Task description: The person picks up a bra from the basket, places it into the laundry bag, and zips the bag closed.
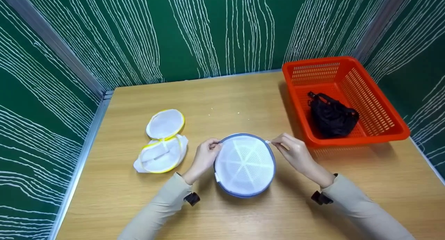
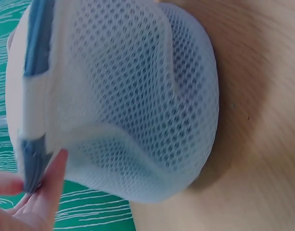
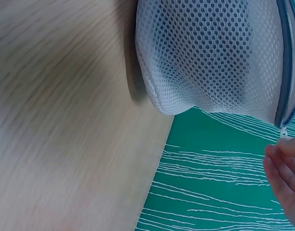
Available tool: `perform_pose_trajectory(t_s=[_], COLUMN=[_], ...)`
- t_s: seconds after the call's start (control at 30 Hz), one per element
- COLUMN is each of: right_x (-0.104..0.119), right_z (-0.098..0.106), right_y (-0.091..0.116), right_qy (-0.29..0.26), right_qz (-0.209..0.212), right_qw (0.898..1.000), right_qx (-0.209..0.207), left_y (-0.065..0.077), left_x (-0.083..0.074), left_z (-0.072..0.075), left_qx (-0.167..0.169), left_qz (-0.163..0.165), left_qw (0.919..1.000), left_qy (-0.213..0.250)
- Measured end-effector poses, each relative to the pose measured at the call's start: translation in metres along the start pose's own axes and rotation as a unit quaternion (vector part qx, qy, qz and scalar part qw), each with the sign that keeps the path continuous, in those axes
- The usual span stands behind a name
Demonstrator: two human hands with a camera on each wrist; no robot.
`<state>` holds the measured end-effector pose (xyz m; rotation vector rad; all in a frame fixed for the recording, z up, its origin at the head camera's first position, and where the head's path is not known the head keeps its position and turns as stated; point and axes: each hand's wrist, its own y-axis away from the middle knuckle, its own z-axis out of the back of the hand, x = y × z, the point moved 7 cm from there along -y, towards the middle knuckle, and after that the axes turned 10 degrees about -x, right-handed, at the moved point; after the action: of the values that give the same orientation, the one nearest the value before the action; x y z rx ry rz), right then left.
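Note:
In the head view a round white mesh laundry bag (image 1: 244, 174) with a blue zipper edge stands on the table in front of me, its lid spread flat on top. My left hand (image 1: 203, 158) pinches the blue zipper edge (image 2: 34, 156) at the bag's upper left. At the upper right, the fingertips of my right hand (image 1: 297, 154) pinch the small white zipper pull (image 3: 283, 132). The left wrist view shows the honeycomb mesh wall bulging, with a soft fold in it. Whatever lies inside the bag is hidden by the mesh.
To the left lies a white mesh bag (image 1: 165, 123) with yellow trim, its round lid flipped back. An orange-red plastic basket (image 1: 351, 141) stands at the right, holding a black fabric item (image 1: 332, 118). Green panels (image 1: 215, 31) with white lines border the wooden table (image 1: 236, 101).

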<state>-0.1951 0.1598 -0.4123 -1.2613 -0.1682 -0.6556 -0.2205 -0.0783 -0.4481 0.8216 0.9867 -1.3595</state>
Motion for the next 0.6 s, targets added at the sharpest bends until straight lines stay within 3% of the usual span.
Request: perform_pose_trajectory(t_s=[0.27,0.43,0.6], right_x=[0.001,0.001,0.002], right_z=[-0.001,-0.002,-0.002], right_y=[-0.001,-0.001,0.000], right_qy=[-0.002,0.001,-0.001], right_qz=[-0.003,-0.003,-0.002], right_qw=[1.000,1.000,1.000], right_qx=[0.000,0.003,0.006], left_y=[-0.010,-0.020,-0.028], left_x=[-0.010,-0.021,-0.039], left_z=[-0.003,-0.009,-0.019], left_qx=[0.080,0.118,0.150], left_qz=[0.004,-0.018,-0.040], left_qw=[0.9941,0.9815,0.9699], left_qy=[-0.073,-0.150,-0.188])
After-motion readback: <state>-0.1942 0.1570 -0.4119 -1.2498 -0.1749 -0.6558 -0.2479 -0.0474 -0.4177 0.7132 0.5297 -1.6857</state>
